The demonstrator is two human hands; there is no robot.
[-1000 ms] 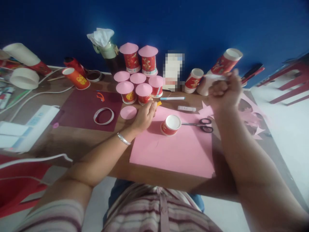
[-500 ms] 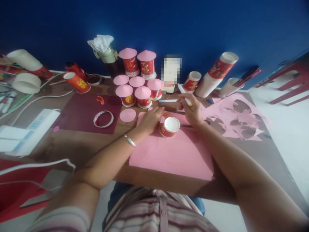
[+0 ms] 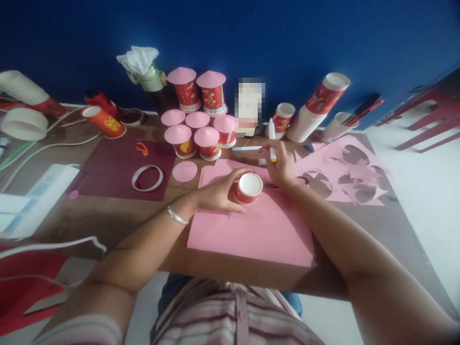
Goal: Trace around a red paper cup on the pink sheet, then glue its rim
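A red paper cup [image 3: 248,188] stands upside down on a pink paper sheet [image 3: 258,230] at the table's middle. My left hand [image 3: 219,191] curls round the cup's left side, thumb in front and fingers behind. Just right of the cup, my right hand [image 3: 283,165] is closed on a white marker pen [image 3: 272,139] that points up and away. Behind them stands a cluster of several red cups with pink cone lids [image 3: 196,132].
A tape roll [image 3: 146,178], a pink paper disc [image 3: 184,171] and a dark red sheet [image 3: 122,167] lie left. Cut pink scraps [image 3: 345,170] lie right. Stacked cups [image 3: 318,105] lean on the blue wall. A white power strip [image 3: 32,201] and cables sit far left.
My right hand came down from the stacked cups at the back right and picked up the pen. My left hand slid from the far edge of the pink sheet onto the cup.
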